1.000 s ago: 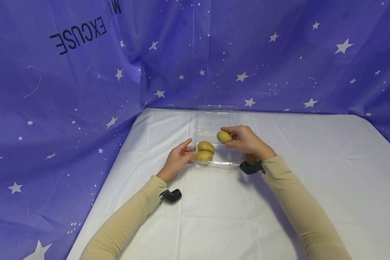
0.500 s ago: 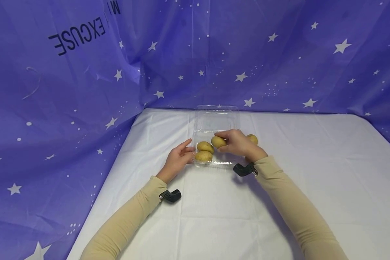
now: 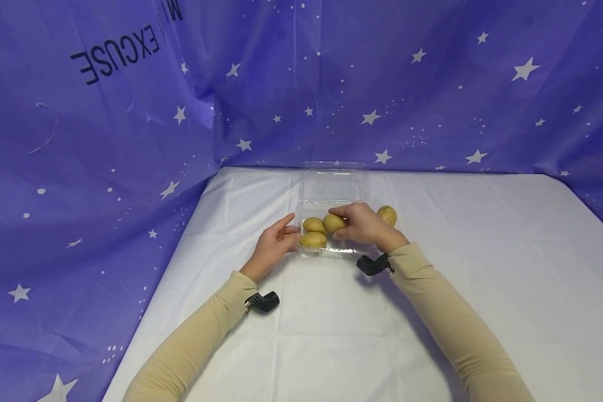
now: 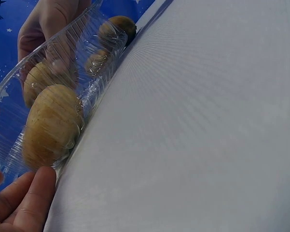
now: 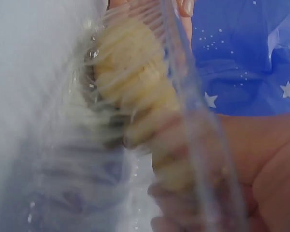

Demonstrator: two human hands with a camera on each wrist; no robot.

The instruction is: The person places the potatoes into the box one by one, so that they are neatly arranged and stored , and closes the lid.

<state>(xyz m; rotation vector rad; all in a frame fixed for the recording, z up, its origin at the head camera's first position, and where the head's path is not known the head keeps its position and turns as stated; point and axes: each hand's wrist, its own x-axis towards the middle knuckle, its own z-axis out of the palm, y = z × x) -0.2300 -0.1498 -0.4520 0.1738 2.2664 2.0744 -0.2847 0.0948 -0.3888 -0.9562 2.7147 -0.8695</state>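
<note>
As my right fingers [image 3: 345, 210] pinch a potato [image 3: 333, 224], probably firm, best held mid-girth, my left fingers [image 3: 283, 223], spread, touch its flimsy-looking box [image 3: 338, 252].

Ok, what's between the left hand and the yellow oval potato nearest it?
The wall of the clear plastic container, as the left wrist view shows.

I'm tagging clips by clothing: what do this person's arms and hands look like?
Plain beige sleeves cover both arms, the left sleeve and right sleeve each reaching the wrist. The left camera and right camera there are black and bent, with silvery fittings. The left hand and right hand wear no gloves. No cables show.
</note>
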